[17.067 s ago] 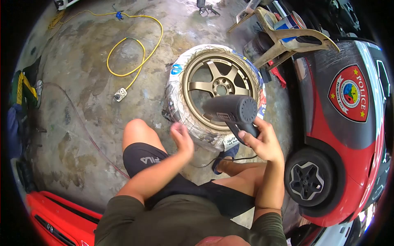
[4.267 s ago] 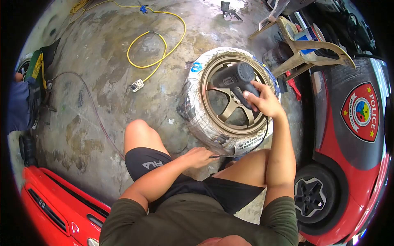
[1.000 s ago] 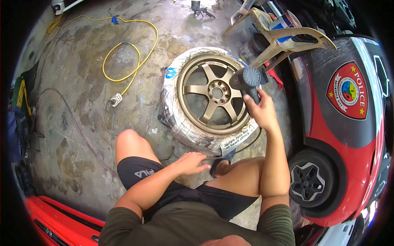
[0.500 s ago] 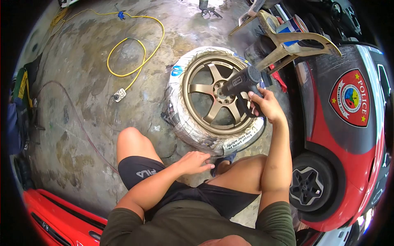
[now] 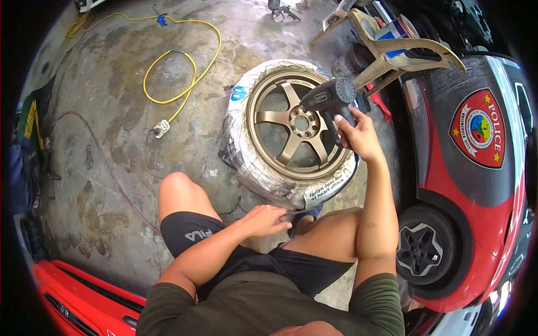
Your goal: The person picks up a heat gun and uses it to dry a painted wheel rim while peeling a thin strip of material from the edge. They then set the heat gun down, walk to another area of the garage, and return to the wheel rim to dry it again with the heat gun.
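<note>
A bronze six-spoke wheel lies face up on the floor, its tire wrapped in newspaper. Over the wheel's upper right part, my right hand grips the handle of a black heat gun, whose nozzle points left over the spokes. A dark cord runs from the handle down along the tire's right side. My left hand hangs near the tire's lower edge above my lap, thumb apart from the fingers; whether it touches the thin cord beside it cannot be made out.
A yellow extension cord with a white socket loops on the floor at left. A worn plastic chair holds a can at upper right. A spray gun lies at the top. Red cars stand at right and lower left.
The heat gun in my right hand has shifted slightly up and left over the wheel, and its body has turned a little. My left hand has barely moved.
</note>
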A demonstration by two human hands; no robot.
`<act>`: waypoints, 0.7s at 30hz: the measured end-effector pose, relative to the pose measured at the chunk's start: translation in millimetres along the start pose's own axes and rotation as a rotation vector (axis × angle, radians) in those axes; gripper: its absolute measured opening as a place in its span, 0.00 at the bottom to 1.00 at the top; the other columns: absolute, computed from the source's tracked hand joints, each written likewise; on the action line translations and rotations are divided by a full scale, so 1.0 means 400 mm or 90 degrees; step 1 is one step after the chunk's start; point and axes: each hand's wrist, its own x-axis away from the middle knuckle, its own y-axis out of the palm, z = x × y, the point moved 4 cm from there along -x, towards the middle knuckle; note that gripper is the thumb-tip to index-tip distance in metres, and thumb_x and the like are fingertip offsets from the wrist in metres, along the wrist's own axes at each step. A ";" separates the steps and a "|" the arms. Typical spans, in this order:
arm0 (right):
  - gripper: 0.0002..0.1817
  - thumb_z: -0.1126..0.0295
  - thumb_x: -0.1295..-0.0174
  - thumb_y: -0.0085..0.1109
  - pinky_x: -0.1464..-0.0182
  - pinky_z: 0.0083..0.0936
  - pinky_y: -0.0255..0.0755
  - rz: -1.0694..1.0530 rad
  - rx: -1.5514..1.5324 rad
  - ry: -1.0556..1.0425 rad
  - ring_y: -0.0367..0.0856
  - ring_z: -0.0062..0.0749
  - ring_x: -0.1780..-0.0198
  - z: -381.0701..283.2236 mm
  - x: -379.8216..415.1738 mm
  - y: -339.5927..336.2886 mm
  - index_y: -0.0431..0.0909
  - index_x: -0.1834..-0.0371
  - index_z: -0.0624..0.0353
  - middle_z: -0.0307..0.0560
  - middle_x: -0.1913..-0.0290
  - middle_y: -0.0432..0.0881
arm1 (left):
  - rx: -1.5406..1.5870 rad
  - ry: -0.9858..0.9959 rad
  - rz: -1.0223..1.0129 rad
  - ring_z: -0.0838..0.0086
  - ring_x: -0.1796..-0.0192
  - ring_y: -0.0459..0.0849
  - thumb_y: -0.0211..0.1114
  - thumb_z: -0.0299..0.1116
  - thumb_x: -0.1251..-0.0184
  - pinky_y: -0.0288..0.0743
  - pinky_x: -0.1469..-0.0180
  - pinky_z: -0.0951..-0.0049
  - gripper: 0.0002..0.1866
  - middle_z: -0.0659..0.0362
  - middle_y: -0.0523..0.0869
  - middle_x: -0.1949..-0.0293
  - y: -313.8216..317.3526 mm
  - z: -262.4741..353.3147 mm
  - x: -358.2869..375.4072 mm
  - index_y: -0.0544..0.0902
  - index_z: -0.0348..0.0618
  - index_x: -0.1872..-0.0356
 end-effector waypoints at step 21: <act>0.28 0.58 0.31 0.74 0.59 0.35 0.80 0.036 0.378 -0.078 0.85 0.33 0.68 0.003 0.014 -0.016 0.83 0.38 0.72 0.57 0.65 0.90 | 0.015 -0.007 0.001 0.46 0.61 0.91 0.67 0.56 0.24 0.81 0.58 0.48 0.25 0.49 0.89 0.71 -0.015 0.011 0.000 0.84 0.38 0.57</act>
